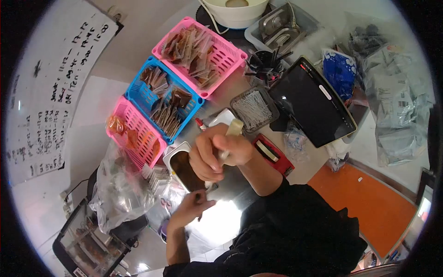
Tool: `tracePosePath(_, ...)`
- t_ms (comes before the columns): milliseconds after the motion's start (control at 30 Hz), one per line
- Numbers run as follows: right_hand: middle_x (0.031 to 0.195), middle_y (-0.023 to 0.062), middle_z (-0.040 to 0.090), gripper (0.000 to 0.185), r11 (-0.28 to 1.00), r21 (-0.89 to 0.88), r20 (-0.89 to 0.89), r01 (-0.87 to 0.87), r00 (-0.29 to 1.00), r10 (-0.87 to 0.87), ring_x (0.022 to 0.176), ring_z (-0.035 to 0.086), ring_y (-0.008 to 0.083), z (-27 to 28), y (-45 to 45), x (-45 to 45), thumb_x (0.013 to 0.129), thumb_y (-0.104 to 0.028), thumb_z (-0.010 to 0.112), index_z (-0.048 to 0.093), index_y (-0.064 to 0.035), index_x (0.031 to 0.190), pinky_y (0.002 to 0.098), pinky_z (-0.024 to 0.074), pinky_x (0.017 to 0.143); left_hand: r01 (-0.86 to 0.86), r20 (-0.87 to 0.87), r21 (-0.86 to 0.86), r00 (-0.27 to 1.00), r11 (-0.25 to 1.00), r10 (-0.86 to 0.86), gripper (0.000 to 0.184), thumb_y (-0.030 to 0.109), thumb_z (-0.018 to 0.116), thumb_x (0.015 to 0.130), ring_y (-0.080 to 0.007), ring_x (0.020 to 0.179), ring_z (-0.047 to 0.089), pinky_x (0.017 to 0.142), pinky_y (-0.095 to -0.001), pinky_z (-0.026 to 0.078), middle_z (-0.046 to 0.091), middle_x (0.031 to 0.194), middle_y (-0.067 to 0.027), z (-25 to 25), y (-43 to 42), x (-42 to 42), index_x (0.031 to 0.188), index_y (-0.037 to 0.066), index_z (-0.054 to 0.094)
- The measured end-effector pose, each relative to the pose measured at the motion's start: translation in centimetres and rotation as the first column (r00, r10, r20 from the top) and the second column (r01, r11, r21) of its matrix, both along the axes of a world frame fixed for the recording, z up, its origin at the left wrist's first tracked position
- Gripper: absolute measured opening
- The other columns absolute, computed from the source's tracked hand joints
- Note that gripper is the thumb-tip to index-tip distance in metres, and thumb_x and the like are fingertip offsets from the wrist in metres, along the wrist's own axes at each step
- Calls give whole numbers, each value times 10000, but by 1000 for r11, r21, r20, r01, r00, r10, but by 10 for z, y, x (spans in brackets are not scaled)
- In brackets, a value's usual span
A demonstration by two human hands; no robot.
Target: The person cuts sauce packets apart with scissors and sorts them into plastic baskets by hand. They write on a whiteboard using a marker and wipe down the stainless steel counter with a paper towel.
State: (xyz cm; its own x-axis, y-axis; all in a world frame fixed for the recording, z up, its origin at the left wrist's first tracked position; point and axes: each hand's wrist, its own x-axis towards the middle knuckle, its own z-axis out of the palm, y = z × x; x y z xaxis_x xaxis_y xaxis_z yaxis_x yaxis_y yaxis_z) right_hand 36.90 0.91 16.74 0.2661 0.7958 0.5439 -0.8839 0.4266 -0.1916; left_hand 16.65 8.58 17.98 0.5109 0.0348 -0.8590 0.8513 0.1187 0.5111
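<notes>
My right hand (219,150) is raised over the counter, its fingers wrapped round a pale, whitish object (235,127) whose end sticks out above the thumb. Lower and to the left is my left hand (190,208), its fingers curled near a small dark item that I cannot make out. Between and behind the hands stands a metal container (181,146) with brown contents. A red tape dispenser (273,156) sits to the right of my right hand.
Pink (242,56), blue (200,102) and lower pink (150,162) baskets hold sachets. A tray of white sticks (255,110), a tablet screen (311,101) and a clear plastic bag (122,198) surround the work area. A white bowl (230,17) stands at the back.
</notes>
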Motion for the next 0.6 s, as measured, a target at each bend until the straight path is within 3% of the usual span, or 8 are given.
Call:
tracePosePath(67, 676, 103, 477, 483, 982, -57, 33, 182, 983, -180, 551, 479, 186, -14, 3, 3, 960, -408, 305, 485, -19, 737, 301, 414, 508, -96, 81, 305, 994, 947, 75, 239, 242, 640, 833, -42, 557, 382, 475, -216, 312, 371, 634, 71, -6, 30, -24, 725, 95, 485)
tracePosePath(200, 791, 126, 489, 645, 901, -230, 194, 368, 924, -329, 677, 524, 195, -49, 13, -7, 927, -565, 148, 494, -27, 846, 288, 430, 533, -599, 419, 379, 791, 706, 446, 290, 386, 577, 865, -28, 628, 368, 498, -199, 293, 421, 766, 72, -4, 96, -26, 890, 102, 526)
tracePosePath(267, 755, 112, 495, 745, 877, -405, 176, 258, 963, -202, 648, 527, 180, -53, 8, -22, 885, -665, 116, 499, -26, 855, 266, 426, 527, -825, 535, 87, 512, 559, 672, 302, 402, 537, 903, -30, 583, 367, 468, -203, 282, 441, 737, 48, -20, 153, -32, 871, 104, 502)
tracePosePath(333, 661, 80, 535, 894, 842, -499, 250, 203, 965, -85, 547, 534, 134, -59, 1, -30, 766, -792, 129, 542, -9, 891, 222, 418, 465, -568, 530, -457, 443, 684, 723, 345, 414, 502, 924, -38, 560, 366, 458, -198, 272, 445, 715, 15, -11, 201, -27, 815, 87, 471)
tracePosePath(400, 628, 72, 559, 907, 858, -460, 354, 227, 934, -57, 507, 539, 117, -59, 1, -31, 747, -804, 197, 566, 5, 930, 208, 419, 441, -571, 551, -508, 361, 645, 753, 372, 414, 509, 917, -64, 584, 389, 480, -224, 305, 446, 712, -15, -14, 229, -18, 788, 69, 454)
tracePosePath(467, 800, 90, 618, 393, 856, -470, 285, 216, 955, -84, 657, 616, 101, -54, 7, -34, 869, -368, 603, 595, 5, 995, 203, 473, 513, -647, 538, -559, 193, 519, 820, 382, 406, 524, 905, -106, 636, 425, 539, -258, 354, 459, 726, -50, -17, 253, -15, 805, 44, 457)
tracePosePath(533, 837, 151, 626, 370, 666, -137, 659, 733, 570, -491, 632, 615, 134, -62, 30, -40, 883, -318, 594, 565, 19, 1033, 220, 480, 519, -710, 472, -663, -152, 237, 868, 429, 407, 565, 863, -213, 749, 482, 696, -337, 432, 508, 809, -105, -23, 285, -12, 933, -7, 481)
tracePosePath(600, 891, 159, 611, 248, 774, -360, 570, 520, 780, -259, 665, 611, 150, -47, 26, -33, 900, -150, 571, 535, 5, 1090, 246, 489, 549, -703, 431, -700, -553, -122, 713, 517, 450, 588, 826, -263, 883, 502, 798, -390, 451, 531, 982, -149, -23, 313, 1, 1085, 16, 478)
